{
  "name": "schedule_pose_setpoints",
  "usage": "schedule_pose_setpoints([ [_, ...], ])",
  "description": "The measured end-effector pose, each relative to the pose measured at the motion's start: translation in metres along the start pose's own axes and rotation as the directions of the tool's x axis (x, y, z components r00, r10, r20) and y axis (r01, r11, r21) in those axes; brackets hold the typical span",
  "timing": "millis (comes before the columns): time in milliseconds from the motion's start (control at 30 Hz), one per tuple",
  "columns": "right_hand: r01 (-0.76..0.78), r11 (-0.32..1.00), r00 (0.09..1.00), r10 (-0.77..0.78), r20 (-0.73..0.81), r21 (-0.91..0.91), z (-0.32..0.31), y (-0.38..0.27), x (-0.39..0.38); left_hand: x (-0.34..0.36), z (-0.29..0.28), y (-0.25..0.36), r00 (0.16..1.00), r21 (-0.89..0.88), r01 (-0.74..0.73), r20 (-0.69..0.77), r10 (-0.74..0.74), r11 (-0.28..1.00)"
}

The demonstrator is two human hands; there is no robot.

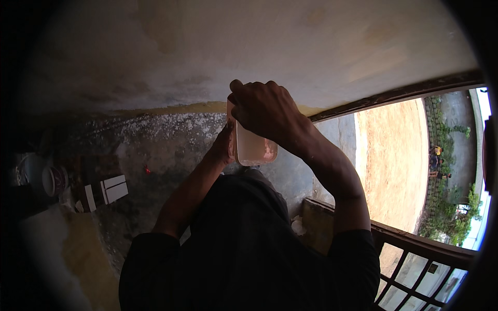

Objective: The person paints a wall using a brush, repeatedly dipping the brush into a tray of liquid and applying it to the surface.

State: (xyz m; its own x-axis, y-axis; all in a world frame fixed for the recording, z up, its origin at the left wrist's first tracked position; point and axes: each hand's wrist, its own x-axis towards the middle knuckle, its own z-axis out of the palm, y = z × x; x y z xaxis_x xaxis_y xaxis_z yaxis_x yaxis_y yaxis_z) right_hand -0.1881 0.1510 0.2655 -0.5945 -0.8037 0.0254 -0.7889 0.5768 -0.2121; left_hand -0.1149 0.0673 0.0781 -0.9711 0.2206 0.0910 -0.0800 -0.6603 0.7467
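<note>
An oblong, shallow pinkish tray or container (251,150) with a pale inside is held in front of my body. My left hand (224,142) grips its left side from beside and beneath, fingers partly hidden. Over the upper part of the container is my right hand (259,106), its fingers curled and knuckles raised; what is inside the fingers is hidden from this view. Both forearms reach up from my dark short sleeves.
A stained plastered wall (249,46) stands ahead. At left on the concrete floor (140,150) lie white boxes (114,189), a bucket (54,179) and a small red scrap (147,170). Right are an open doorway, barred window (415,274), sandy yard (389,160) and distant people (436,160).
</note>
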Motion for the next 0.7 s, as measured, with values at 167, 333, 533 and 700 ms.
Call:
schedule_pose_setpoints([
  [167, -0.012, 1.000, 1.000, 0.013, -0.016, 0.023, -0.001, 0.002, -0.004, 0.001, 0.002, 0.000, 0.995, -0.153, 0.095, -0.019, -0.099, 0.984],
  [333, -0.083, 0.992, 0.995, 0.087, -0.044, 0.090, -0.019, 0.002, -0.008, 0.008, -0.003, -0.004, 0.997, -0.226, 0.058, -0.039, -0.069, 0.972],
  [533, 0.029, 0.893, 0.938, 0.131, -0.320, 0.448, -0.021, 0.072, -0.039, 0.005, 0.000, 0.012, 0.995, 0.050, -0.022, -0.097, 0.026, 0.999],
  [700, 0.064, 0.080, 0.753, 0.650, -0.101, 0.995, 0.003, 0.103, -0.074, 0.012, 0.008, 0.017, 0.989, -0.078, -0.010, -0.147, -0.002, 0.997],
])
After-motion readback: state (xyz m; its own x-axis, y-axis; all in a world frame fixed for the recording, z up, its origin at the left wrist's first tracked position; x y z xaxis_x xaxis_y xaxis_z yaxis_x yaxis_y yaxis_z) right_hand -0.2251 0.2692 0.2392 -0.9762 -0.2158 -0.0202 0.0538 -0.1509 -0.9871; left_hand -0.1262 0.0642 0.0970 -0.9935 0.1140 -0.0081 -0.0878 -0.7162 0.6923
